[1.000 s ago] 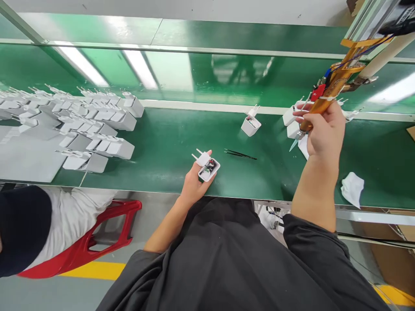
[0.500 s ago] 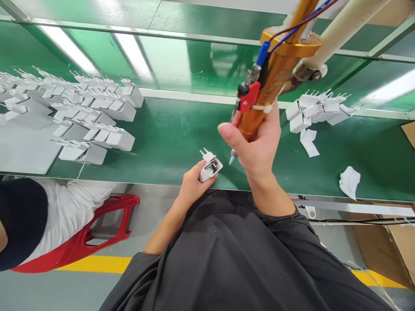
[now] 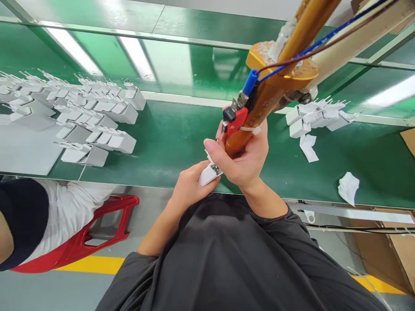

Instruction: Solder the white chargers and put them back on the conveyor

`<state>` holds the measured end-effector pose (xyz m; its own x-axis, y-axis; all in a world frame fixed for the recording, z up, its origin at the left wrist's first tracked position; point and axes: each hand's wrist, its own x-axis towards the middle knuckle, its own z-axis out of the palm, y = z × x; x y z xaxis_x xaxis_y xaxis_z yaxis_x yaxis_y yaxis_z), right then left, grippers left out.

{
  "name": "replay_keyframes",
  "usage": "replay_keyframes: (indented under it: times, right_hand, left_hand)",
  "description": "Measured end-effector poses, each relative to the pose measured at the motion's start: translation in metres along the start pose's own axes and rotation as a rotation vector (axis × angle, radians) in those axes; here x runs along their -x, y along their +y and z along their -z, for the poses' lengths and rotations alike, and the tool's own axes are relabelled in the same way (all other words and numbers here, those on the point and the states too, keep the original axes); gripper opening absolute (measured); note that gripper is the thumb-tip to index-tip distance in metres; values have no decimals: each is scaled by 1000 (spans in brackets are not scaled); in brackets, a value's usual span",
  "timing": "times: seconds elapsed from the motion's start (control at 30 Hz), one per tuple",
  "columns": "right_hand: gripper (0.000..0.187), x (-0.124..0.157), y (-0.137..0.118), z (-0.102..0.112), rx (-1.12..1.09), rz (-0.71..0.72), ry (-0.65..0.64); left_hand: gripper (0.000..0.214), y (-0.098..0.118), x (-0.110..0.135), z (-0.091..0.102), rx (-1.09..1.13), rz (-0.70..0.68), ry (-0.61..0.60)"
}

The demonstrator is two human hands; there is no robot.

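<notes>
My left hand [image 3: 192, 185] is closed round a white charger housing [image 3: 207, 174] at the bench's front edge. Its top is open, and a bit of green circuit board shows inside. In my right hand [image 3: 241, 162] is a gold-coloured glue dispensing gun [image 3: 256, 116], fingers wrapped round its lower barrel. A red switch [image 3: 237, 121] with blue and brown wires is strapped to the gun. The gun's tip is hidden behind my right hand, right by the housing's open end, so I cannot tell whether they touch.
Rows of white chargers [image 3: 112, 140] with pins stand on the green bench [image 3: 168, 134] at left, a smaller group [image 3: 319, 115] at right. Crumpled white paper [image 3: 349, 188] lies at the right front. A person sits on a red stool [image 3: 125, 216] to the left.
My right hand has brought the glue dispensing gun down and left, over the charger housing. The left hand still holds the housing, shifted slightly left, and its pins are now mostly covered.
</notes>
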<state>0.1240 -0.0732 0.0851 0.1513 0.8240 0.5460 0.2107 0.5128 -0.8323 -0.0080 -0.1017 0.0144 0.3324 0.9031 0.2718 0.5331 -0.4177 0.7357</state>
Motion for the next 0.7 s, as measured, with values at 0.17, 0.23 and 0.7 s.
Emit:
replay_keyframes:
  times: [0.17, 0.23, 0.7]
  right_hand:
    - [42, 1, 2, 3, -63, -46, -62]
    - [35, 0, 1, 6, -55, -14, -29]
    - [26, -4, -2, 8, 36, -27, -9]
  left_hand:
    - [31, 3, -4, 6, -35, -23, -36]
    - [32, 3, -5, 6, -43, -25, -43]
    - [32, 3, -8, 5, -44, -29, -59]
